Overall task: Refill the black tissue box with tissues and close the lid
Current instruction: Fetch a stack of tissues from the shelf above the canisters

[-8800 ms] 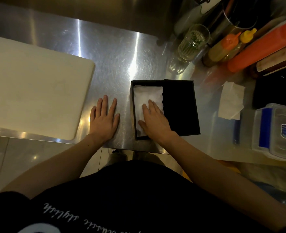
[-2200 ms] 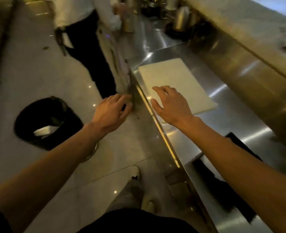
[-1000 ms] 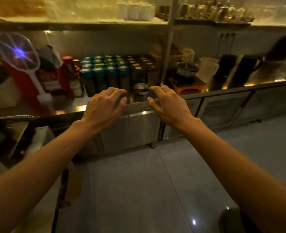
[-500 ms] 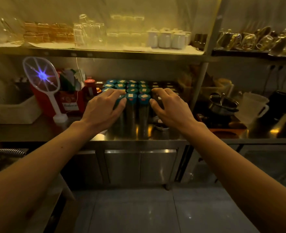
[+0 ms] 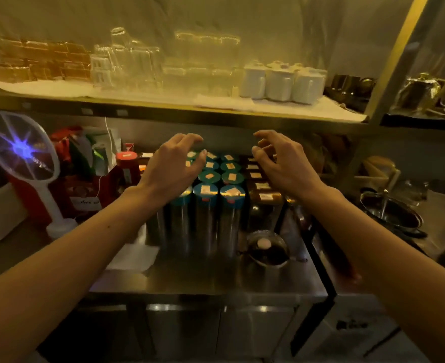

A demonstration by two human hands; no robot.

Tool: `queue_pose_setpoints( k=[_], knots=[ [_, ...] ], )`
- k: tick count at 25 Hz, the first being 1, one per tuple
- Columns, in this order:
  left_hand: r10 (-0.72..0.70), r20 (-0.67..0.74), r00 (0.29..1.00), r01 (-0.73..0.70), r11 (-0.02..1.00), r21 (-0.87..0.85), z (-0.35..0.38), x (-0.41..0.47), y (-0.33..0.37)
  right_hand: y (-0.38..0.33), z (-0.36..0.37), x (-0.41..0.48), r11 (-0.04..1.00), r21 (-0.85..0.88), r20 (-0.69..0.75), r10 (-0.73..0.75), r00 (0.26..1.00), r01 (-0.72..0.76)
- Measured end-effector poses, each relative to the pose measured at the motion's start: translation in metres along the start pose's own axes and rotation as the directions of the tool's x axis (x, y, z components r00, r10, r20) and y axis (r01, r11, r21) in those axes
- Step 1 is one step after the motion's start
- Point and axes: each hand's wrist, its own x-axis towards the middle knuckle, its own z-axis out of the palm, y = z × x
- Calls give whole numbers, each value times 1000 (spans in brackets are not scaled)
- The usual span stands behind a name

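The left hand (image 5: pixel 173 166) hides several teal-lidded canisters (image 5: pixel 207 205) in the far rows. Glasses (image 5: pixel 127 64) on the shelf (image 5: pixel 163 107) are smeared by blur. Labels on the canister lids are too small to read. Both forearms run off the near edge.

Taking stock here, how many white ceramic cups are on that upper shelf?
3 white cups stand in a row on the upper shelf, right of the glasses: left cup, middle cup, right cup. More may hide behind them.
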Motion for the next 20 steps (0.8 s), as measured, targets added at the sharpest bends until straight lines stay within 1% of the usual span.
queue_pose_setpoints(
  k=[2, 5, 7, 10, 13, 15, 16, 19, 20],
  knots=[
    [25, -12, 1000, -25, 1000, 5, 9, 45, -25, 11, 10, 42, 1000, -7, 16, -11, 1000, 11],
    [45, -42, 998, -44, 999, 17, 18, 97, -50, 29, 20, 92, 999, 30, -13, -34, 999, 34],
    [28, -23, 999, -27, 999, 46, 27, 123, -66, 47, 25, 123, 999, 41, -13, -28, 1000, 29],
    [7, -12, 1000, -6, 997, 80, 38, 157, -84, 80, 26, 174, 999, 11, 5, -53, 999, 53],
    [-6, -83, 997, 16, 992, 122, 46, 179, -91, 120, 25, 226, 997, -39, 94, -69, 993, 73],
    [-53, -124, 991, 68, 990, 122, 50, 192, -91, 145, 23, 259, 996, -32, 150, -74, 986, 79],
    [-85, -106, 991, 97, 988, 119, 51, 199, -90, 156, 22, 273, 997, -21, 174, -69, 982, 73],
    [-221, 62, 973, 210, 968, 139, 54, 218, -88, 186, 23, 307, 997, -37, 271, -57, 961, 70],
    [-251, 90, 964, 235, 959, 155, 56, 222, -88, 193, 24, 316, 995, -47, 306, -65, 950, 83]
  ],
)
